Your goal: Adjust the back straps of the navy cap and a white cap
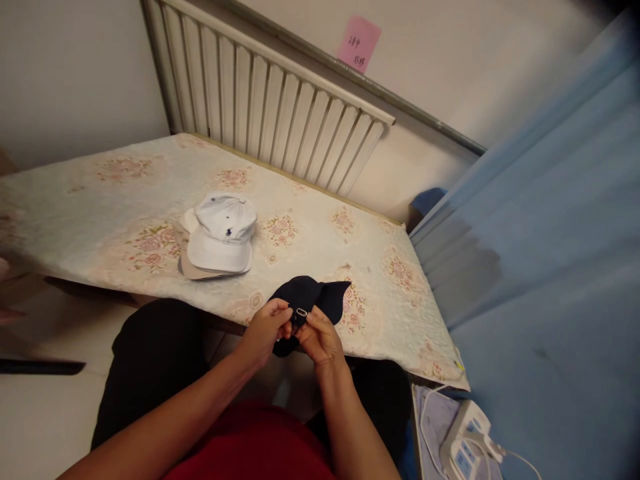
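Both of my hands pinch a dark navy baseball cap near the table's front edge, its brim pointing right. My left hand has its fingers closed at the left end of the cap's back strap. Beside a small metal buckle, my right hand is closed on the strap's other side. The buckle shows between the two hands. Farther back and left, a white baseball cap with a small dark logo rests on top of a beige cap.
A floral cloth covers the table. Behind it stands a white radiator under a pink note on the wall. A blue curtain hangs at the right. At lower right lies a power strip with white cables.
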